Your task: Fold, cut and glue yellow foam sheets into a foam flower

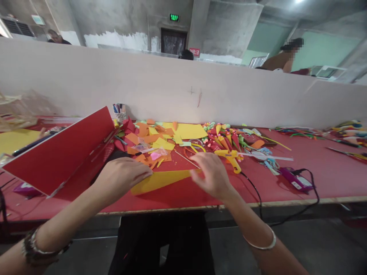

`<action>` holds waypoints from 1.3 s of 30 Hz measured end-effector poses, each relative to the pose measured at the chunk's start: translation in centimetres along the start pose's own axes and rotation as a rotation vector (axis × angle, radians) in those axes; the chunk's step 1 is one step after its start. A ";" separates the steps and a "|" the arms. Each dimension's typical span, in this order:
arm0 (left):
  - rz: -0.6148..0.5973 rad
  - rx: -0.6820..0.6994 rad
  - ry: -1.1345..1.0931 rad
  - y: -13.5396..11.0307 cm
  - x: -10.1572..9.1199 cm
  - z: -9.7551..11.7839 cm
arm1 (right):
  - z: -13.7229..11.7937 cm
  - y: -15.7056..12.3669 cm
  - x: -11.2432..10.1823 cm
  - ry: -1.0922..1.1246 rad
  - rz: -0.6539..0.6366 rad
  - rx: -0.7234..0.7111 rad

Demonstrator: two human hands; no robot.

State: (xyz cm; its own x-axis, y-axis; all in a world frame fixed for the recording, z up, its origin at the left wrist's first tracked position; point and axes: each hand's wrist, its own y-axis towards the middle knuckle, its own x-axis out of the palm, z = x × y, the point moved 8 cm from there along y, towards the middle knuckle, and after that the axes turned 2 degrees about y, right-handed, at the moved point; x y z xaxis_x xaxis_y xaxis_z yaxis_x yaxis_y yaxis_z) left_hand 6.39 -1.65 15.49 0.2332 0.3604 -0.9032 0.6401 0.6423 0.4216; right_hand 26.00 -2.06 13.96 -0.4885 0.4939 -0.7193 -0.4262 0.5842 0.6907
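A sheet of yellow paper, bent or folded along its upper edge, stands near the front edge of the red table. My left hand grips its upper left corner, fingers together. At the narrow right end is my right hand, slightly blurred, its thumb and fingers apart; the thumb is at the paper's tip, and I cannot tell if it touches. Beyond both hands lie orange paper scraps and another yellow sheet. A yellow glue gun rests just right of my right hand.
A red board leans at the left. Small paper cones are heaped behind the glue gun. A purple power box with a black cord sits at the right. A pen cup stands against the white partition; people are beyond it.
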 end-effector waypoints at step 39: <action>-0.206 -0.022 -0.025 1.5 2.1 2.3 | 0.2 1.2 2.1 0.489 -0.322 0.101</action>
State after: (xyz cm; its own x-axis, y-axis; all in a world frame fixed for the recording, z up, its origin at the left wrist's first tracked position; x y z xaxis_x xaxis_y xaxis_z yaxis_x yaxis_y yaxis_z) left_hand 9.53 -1.55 14.05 0.1176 0.2033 -0.9720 0.6598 0.7156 0.2295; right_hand 24.64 -0.19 13.25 -0.6511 -0.0587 -0.7567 -0.5481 0.7260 0.4153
